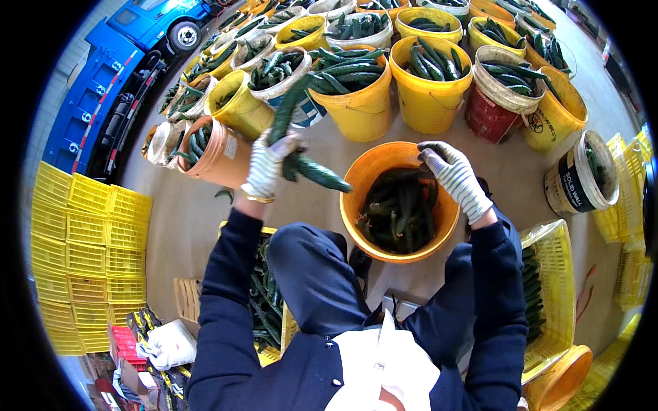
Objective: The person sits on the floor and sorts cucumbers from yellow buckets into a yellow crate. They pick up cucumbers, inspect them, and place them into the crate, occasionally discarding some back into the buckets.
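Observation:
My left hand point(269, 164), in a white glove with green stripes and dark fingertips, is closed round dark green cucumbers. One long cucumber point(286, 113) points up and away from it; another cucumber point(321, 174) slants out to the right, its tip by the bucket's left rim. Between my knees stands an orange bucket point(351, 218), partly filled with dark cucumbers point(404, 209). My right hand point(449, 171), gloved alike, is over the bucket's far right rim. Its fingers are loosely bent and apart, with nothing visible in them.
Rows of yellow buckets point(432, 96) and other pails full of cucumbers stand ahead. A yellow crate point(558, 274) with cucumbers is at my right; another crate point(291, 329) is by my left leg. Stacked yellow crates point(89, 260) and a blue truck point(96, 89) are at left.

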{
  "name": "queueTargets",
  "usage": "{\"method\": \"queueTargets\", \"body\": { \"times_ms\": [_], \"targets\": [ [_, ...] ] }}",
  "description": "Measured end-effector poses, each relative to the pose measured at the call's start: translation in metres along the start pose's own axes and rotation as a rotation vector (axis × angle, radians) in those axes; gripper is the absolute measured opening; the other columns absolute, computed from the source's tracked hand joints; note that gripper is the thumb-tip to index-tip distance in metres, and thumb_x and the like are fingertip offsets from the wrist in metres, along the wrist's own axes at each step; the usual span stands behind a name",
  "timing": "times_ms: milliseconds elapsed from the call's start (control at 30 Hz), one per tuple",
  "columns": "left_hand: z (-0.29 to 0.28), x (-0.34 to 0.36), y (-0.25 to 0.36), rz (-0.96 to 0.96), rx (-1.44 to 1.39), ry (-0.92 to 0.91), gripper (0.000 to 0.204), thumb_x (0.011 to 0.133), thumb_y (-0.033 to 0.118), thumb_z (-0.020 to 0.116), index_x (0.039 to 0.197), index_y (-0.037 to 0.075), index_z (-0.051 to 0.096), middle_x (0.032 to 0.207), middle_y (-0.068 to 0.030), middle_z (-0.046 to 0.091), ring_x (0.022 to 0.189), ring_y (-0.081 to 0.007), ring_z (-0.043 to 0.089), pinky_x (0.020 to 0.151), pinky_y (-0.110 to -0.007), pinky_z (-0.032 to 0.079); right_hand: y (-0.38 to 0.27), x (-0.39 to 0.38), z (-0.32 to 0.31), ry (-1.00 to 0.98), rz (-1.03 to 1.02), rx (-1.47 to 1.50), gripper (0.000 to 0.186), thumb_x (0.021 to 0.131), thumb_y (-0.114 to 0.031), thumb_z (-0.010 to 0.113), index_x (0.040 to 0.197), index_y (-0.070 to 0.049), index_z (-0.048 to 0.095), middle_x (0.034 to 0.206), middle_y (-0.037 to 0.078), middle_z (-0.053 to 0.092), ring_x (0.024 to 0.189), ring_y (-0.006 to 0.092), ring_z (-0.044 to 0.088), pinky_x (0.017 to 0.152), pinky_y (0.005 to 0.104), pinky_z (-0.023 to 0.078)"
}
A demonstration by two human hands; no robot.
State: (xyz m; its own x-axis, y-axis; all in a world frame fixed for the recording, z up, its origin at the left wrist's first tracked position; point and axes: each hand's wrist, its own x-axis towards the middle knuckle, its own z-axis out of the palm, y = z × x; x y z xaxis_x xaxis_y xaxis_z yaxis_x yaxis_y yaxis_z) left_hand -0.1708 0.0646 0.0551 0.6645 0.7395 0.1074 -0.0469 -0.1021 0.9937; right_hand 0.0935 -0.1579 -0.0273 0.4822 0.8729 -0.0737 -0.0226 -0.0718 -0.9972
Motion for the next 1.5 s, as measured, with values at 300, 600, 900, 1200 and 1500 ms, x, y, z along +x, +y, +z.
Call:
{"method": "queueTargets", "body": {
  "times_ms": [300,600,900,1200,1500],
  "targets": [
    [-0.165,-0.166,0.018,-0.588,0.427,0.240,0.028,0.073,0.017,0.073,0.095,0.003,0.061,0.074,0.0019,0.057,0.064,-0.0080,0.052,0.060,-0.022,0.043,-0.018,-0.016,-0.002,0.062,-0.035,0.073,0.024,0.093,-0.018,0.055,0.110,-0.003,0.061,0.091,0.004,0.063,0.080,0.0135,0.059,0.073,0.0226,0.048],
    [-0.119,-0.123,0.002,-0.468,-0.290,0.089,0.051,0.094,0.040,0.045,0.122,-0.003,0.049,0.091,-0.0110,0.062,0.072,-0.0188,0.062,0.074,-0.040,0.054,-0.012,-0.012,0.006,-0.026,0.025,0.203,0.022,0.093,-0.017,0.055,0.112,-0.006,0.060,0.095,0.001,0.062,0.082,0.0104,0.059,0.071,0.0232,0.050],
    [-0.047,-0.072,-0.003,-0.391,-0.432,-0.196,0.051,0.086,0.033,0.060,0.120,-0.004,0.050,0.106,-0.0178,0.062,0.099,-0.0290,0.060,0.091,-0.043,0.048,0.004,-0.014,-0.001,0.012,0.024,0.011,0.024,0.092,-0.017,0.056,0.112,-0.005,0.060,0.088,0.001,0.061,0.076,0.0086,0.056,0.064,0.0213,0.047],
    [0.059,-0.017,-0.017,-0.436,-0.307,-0.107,0.028,0.087,0.011,0.061,0.109,-0.002,0.051,0.096,-0.0137,0.064,0.087,-0.0223,0.064,0.076,-0.032,0.054,-0.005,-0.018,0.031,-0.122,0.052,0.149,0.042,0.093,-0.031,0.054,0.121,0.000,0.052,0.102,0.009,0.060,0.088,0.0154,0.057,0.079,0.0277,0.046],
    [0.050,-0.029,0.020,-0.232,0.277,-0.055,0.040,0.084,0.016,0.060,0.119,-0.002,0.051,0.099,-0.0050,0.059,0.087,-0.0113,0.054,0.079,-0.025,0.044,-0.016,-0.022,-0.002,0.072,-0.017,0.188,0.038,0.093,-0.025,0.055,0.120,0.001,0.053,0.102,0.010,0.061,0.091,0.0165,0.056,0.084,0.0258,0.045]
  ]
}}
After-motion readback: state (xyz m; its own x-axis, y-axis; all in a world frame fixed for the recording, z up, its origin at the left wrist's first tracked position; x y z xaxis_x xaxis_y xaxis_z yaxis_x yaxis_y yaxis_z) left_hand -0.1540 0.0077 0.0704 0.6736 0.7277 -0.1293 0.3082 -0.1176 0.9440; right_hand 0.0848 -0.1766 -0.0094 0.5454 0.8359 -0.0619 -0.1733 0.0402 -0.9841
